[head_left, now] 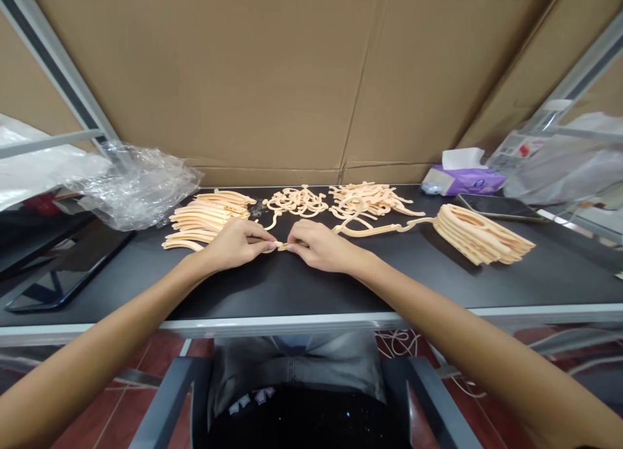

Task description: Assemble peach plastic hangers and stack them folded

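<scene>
My left hand (240,244) and my right hand (315,244) meet over the middle of the black table, fingertips nearly touching. Between them they pinch a small peach-coloured plastic hanger part (282,246); most of it is hidden by my fingers. Just beyond my left hand lies a row of curved hanger arms (202,217). Small hook-shaped pieces (298,201) are heaped behind my hands. Farther right is a pile of slim hanger pieces (370,199), with a long jointed piece (372,230) in front of it, reaching toward a stack of hangers (479,235).
Crumpled clear plastic wrap (139,183) and a dark phone-like device (68,267) are at the left. A purple tissue pack (464,178) and a dark tablet-like device (503,207) sit at the back right. Cardboard (272,79) walls the back; a metal edge (292,324) runs along the front.
</scene>
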`<state>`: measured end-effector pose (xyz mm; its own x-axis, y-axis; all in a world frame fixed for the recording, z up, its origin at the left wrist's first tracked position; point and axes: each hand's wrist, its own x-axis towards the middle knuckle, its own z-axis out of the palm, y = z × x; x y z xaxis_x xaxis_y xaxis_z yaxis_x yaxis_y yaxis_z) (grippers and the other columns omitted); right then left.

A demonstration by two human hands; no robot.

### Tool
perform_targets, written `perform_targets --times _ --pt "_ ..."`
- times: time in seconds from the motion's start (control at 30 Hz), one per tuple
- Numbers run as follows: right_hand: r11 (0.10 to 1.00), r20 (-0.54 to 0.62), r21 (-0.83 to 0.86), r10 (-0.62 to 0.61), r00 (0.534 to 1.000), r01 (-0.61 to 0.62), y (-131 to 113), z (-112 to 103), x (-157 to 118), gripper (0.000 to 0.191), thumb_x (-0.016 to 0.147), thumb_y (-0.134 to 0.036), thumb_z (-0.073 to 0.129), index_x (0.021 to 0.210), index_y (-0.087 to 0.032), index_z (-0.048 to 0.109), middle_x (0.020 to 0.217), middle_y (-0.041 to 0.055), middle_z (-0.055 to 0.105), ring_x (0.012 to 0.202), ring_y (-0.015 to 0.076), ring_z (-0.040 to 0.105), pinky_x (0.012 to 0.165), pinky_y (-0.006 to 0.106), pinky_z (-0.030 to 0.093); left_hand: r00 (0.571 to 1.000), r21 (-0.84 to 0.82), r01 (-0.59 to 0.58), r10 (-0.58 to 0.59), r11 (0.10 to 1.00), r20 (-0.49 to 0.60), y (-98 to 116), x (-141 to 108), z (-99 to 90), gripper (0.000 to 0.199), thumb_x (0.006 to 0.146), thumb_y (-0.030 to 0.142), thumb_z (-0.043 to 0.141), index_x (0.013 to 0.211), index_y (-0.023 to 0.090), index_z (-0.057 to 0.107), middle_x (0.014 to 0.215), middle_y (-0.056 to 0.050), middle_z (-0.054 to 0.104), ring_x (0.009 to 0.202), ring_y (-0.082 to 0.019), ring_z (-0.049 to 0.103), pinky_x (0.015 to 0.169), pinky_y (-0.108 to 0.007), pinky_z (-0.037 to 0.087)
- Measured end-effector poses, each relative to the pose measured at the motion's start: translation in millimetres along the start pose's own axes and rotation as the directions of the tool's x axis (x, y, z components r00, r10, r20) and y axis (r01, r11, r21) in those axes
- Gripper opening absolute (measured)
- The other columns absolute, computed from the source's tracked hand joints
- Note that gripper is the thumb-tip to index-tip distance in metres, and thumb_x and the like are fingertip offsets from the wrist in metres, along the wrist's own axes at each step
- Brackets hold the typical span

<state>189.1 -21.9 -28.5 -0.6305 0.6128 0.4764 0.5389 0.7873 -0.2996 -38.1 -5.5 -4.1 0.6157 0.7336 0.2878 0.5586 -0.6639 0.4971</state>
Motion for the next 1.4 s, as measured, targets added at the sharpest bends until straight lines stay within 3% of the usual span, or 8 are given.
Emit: perform_targets --times 0.4,0.7,1.03,1.4 --pt "0.999 0.011 0.038 0.013 1.000 -0.013 -1 -2 -1 0.014 0.092 -0.012 0.056 0.080 -0.016 0.061 0.083 0.0060 0.064 0.083 0.0180 0.057 0.078 0.031 0.045 1.000 -0.001 -0.004 0.004 1.000 -0.016 1 -1 2.2 0.022 0.084 0.031 0.066 0.087 0.016 0.081 0.075 -0.004 0.076 0.063 -0.013 0.065 0.060 -0.020 0.044" --pt "0.998 0.005 0.045 0.042 0.999 -0.042 0 -1 -1 0.013 0.093 -0.015 0.058 0.080 -0.017 0.060 0.083 0.0051 0.063 0.081 0.0172 0.057 0.076 0.030 0.045 0.987 0.155 -0.138 0.149 0.978 -0.061 -2 -3 4.7 0.017 0.087 0.024 0.065 0.087 0.018 0.081 0.074 -0.003 0.075 0.062 -0.012 0.064 0.060 -0.023 0.041" --pt "0.996 0.009 0.036 0.083 0.997 -0.083 -1 0 -1 0.011 0.091 -0.013 0.058 0.081 -0.017 0.059 0.085 0.0058 0.062 0.082 0.0177 0.057 0.077 0.030 0.045 0.943 0.342 -0.283 0.325 0.896 -0.072 -4 -7 10.0 0.018 0.089 0.019 0.061 0.086 0.016 0.079 0.075 -0.004 0.074 0.066 -0.015 0.065 0.063 -0.025 0.043" --pt "0.997 0.017 0.011 0.074 0.997 -0.075 2 2 -2 0.012 0.092 -0.014 0.056 0.081 -0.017 0.058 0.085 0.0063 0.061 0.082 0.0184 0.056 0.077 0.031 0.045 0.944 0.269 -0.313 0.329 0.911 -0.018 -5 -3 6.1 0.019 0.089 0.020 0.062 0.085 0.016 0.080 0.069 -0.003 0.071 0.059 -0.012 0.061 0.059 -0.023 0.040"
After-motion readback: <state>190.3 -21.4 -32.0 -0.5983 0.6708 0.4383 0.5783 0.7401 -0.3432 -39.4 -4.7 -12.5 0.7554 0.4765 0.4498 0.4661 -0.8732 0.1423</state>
